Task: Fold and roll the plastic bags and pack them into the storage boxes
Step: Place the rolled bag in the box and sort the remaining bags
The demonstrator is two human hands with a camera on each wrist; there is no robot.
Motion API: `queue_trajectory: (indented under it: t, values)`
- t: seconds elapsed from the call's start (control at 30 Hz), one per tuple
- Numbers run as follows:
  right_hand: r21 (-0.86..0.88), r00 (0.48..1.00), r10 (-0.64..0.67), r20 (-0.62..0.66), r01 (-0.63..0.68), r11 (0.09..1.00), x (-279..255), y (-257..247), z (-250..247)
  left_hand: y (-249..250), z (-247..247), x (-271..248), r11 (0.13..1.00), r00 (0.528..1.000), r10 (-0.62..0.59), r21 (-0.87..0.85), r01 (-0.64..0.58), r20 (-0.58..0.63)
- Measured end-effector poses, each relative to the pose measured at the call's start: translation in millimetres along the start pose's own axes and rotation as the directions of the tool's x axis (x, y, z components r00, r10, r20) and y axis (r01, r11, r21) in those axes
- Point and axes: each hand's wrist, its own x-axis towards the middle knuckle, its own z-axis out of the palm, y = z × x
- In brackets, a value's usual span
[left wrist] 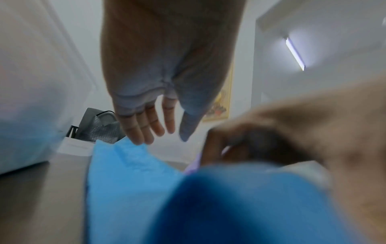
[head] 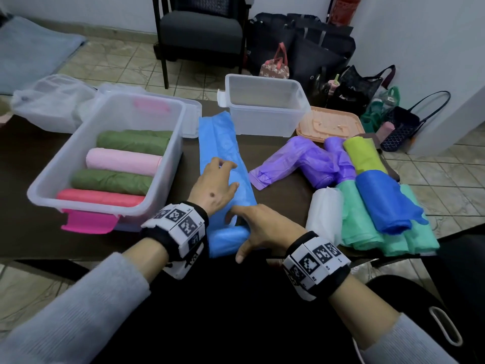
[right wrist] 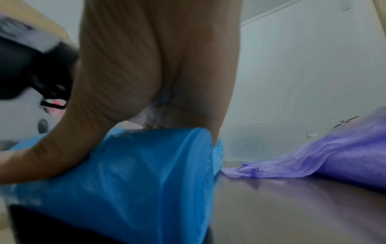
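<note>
A light blue plastic bag (head: pixel 220 137) lies folded into a long strip on the dark table (head: pixel 26 153), and its near end is rolled up (head: pixel 225 237). My left hand (head: pixel 225 174) rests on the strip's middle with its fingers loosely extended; in the left wrist view the left hand (left wrist: pixel 154 128) shows straight fingers just over the blue bag (left wrist: pixel 125 173). My right hand (head: pixel 252 227) curls over the rolled end, thumb toward me. The right wrist view has the right hand (right wrist: pixel 146 82) wrapped on the blue roll (right wrist: pixel 135 181). The left storage box (head: pixel 181 119) holds green, pink and coral rolls. A second clear box (head: pixel 265 119) stands empty.
To the right lie loose bags: purple (head: pixel 301 158), yellow-green (head: pixel 362 153), dark blue (head: pixel 380 203), teal (head: pixel 362 227) and white (head: pixel 322 214). An orange lid (head: pixel 328 124) sits behind them. A clear bag (head: pixel 52 101) is at the back left. A chair (head: pixel 202 30) and handbags stand beyond the table.
</note>
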Motion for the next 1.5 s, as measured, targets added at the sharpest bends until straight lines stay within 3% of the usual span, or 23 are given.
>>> queue_trajectory:
  t: [0.07,0.3,0.43,0.53,0.63,0.73,0.97,1.03,1.13,1.3,1.37,1.43,1.5]
  values:
    - [0.022,1.0,0.023,-0.007,-0.023,0.999,3.3,2.9,-0.4,10.5,-6.8,-14.6,0.997,0.999,-0.033,-0.076,0.03,-0.042]
    - [-0.005,0.997,0.075,0.025,-0.075,0.997,9.4,8.1,-4.8,11.5,-18.2,-56.5,0.99,0.973,-0.102,-0.078,0.121,0.206]
    - [-0.075,0.997,0.069,0.038,-0.066,0.995,9.4,8.0,-7.2,3.6,-19.1,-62.4,0.999,0.935,-0.042,-0.017,0.052,0.353]
    - [-0.01,0.997,0.058,-0.044,-0.058,0.998,3.8,5.3,-7.2,6.0,-11.3,-66.0,0.993,0.937,-0.038,0.122,-0.004,0.346]
    - [-0.213,0.994,0.025,-0.103,-0.047,0.976,-4.9,-0.1,-5.1,5.1,-9.3,-63.7,0.987,0.946,-0.042,0.163,-0.012,0.322]
    - [-0.316,0.995,0.06,-0.084,-0.084,0.945,-14.7,-3.1,3.2,2.8,-15.7,-55.3,0.992,0.915,-0.058,0.127,0.008,0.398]
    - [-0.135,0.99,0.126,-0.064,-0.134,0.982,-18.9,-1.9,8.6,-1.8,-24.9,-45.0,0.976,0.825,-0.027,0.194,-0.1,0.564]
    - [-0.121,0.992,0.124,-0.017,-0.125,0.985,-12.1,0.1,-0.6,-3.1,-22.8,-46.1,0.969,0.851,-0.007,0.212,-0.123,0.525]
    - [-0.12,0.989,0.121,0.087,-0.11,0.987,-0.6,3.0,-15.4,-4.0,-16.2,-52.6,0.968,0.932,0.073,0.201,-0.152,0.356]
    - [-0.189,0.967,0.18,0.179,-0.146,0.971,16.0,12.2,-20.7,-6.0,-5.6,-62.7,0.966,0.941,0.076,0.211,-0.152,0.331]
    - [-0.142,0.976,0.176,0.13,-0.157,0.977,15.1,13.9,-20.0,-5.8,-6.5,-58.9,0.964,0.941,0.069,0.22,-0.148,0.332]
    - [-0.103,0.987,0.161,-0.017,-0.162,0.981,8.1,10.1,-16.5,-4.4,-9.4,-51.3,0.966,0.938,0.035,0.229,-0.121,0.346]
    - [-0.191,0.985,0.092,-0.145,-0.119,0.974,0.0,0.5,-7.3,-2.4,-12.0,-42.4,0.963,0.929,0.003,0.248,-0.102,0.369]
